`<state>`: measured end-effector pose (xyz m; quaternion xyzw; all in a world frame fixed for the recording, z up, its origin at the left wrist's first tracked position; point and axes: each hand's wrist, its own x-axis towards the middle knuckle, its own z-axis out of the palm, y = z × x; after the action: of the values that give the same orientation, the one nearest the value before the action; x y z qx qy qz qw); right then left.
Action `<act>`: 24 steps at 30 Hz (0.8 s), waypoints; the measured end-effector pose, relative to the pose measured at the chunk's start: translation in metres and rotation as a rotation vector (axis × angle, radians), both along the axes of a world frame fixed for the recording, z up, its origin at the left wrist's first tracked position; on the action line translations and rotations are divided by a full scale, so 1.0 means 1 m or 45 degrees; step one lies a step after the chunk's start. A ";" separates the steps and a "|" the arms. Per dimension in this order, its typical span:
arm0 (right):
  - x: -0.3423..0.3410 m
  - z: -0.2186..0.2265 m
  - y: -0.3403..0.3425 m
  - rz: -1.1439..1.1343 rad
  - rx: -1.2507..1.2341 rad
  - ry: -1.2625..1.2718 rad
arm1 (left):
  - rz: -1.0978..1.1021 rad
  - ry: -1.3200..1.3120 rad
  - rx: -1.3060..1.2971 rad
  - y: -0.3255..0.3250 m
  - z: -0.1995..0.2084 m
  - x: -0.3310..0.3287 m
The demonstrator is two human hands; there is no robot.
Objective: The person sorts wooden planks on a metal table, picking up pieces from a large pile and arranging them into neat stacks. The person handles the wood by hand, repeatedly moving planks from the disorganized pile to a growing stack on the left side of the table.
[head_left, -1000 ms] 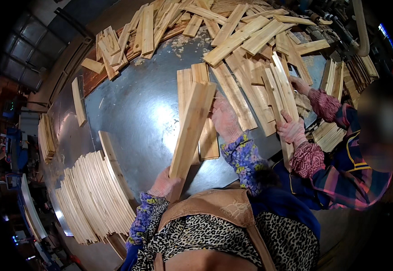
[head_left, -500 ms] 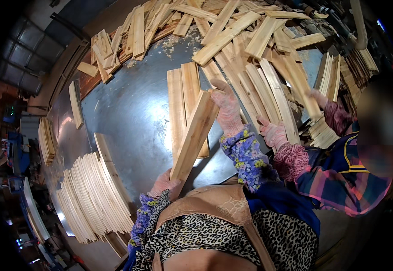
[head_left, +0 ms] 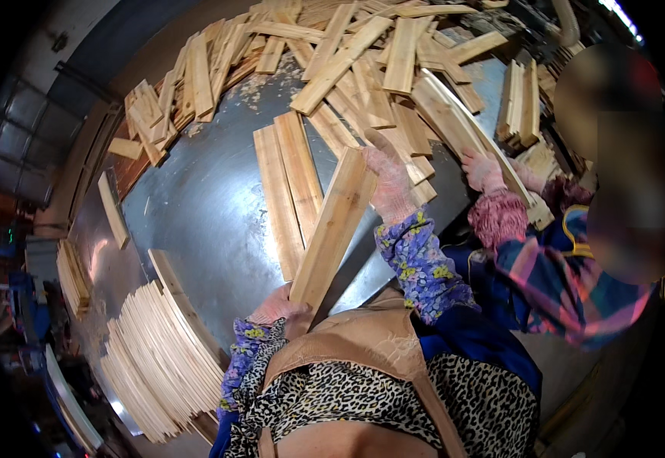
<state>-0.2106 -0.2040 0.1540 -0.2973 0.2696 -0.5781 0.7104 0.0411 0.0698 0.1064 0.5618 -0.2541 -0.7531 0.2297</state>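
Note:
I hold a wooden board (head_left: 334, 225) slantwise in front of me, its broad face toward me. Its lower end sits in my gloved left hand (head_left: 277, 305). At the upper right end my gloved right hand (head_left: 390, 187) grips the edge. Just beyond it, two boards lie side by side on the metal table: a paler left board (head_left: 275, 191) and a knotty right board (head_left: 299, 164). A long row of thin boards (head_left: 161, 359) stands packed on edge at my left, with a single board (head_left: 184, 301) leaning along it.
A large loose pile of boards (head_left: 340, 76) covers the far side of the metal table (head_left: 203, 198). At right a co-worker's gloved hand (head_left: 485, 172) holds boards. A lone board (head_left: 112, 210) and a small stack (head_left: 73, 278) lie at far left.
The held board has turned a little, showing more of its broad face. The co-worker has shifted boards rightward, away from my right arm. My view has swung slightly to the right.

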 end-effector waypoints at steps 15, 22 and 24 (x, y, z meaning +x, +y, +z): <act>-0.040 0.001 0.055 -0.321 0.308 0.027 | -0.295 0.007 -0.272 0.005 -0.015 -0.009; -0.023 -0.021 0.123 0.115 0.165 0.466 | -0.137 0.169 -0.369 -0.016 -0.009 -0.019; -0.030 -0.037 0.125 0.055 0.079 0.547 | -0.191 0.140 -0.425 -0.034 -0.003 -0.030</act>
<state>-0.2409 -0.0792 0.1170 -0.3972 0.4261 -0.4777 0.6577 0.0110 0.0355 0.1033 0.4535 -0.4037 -0.7449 0.2766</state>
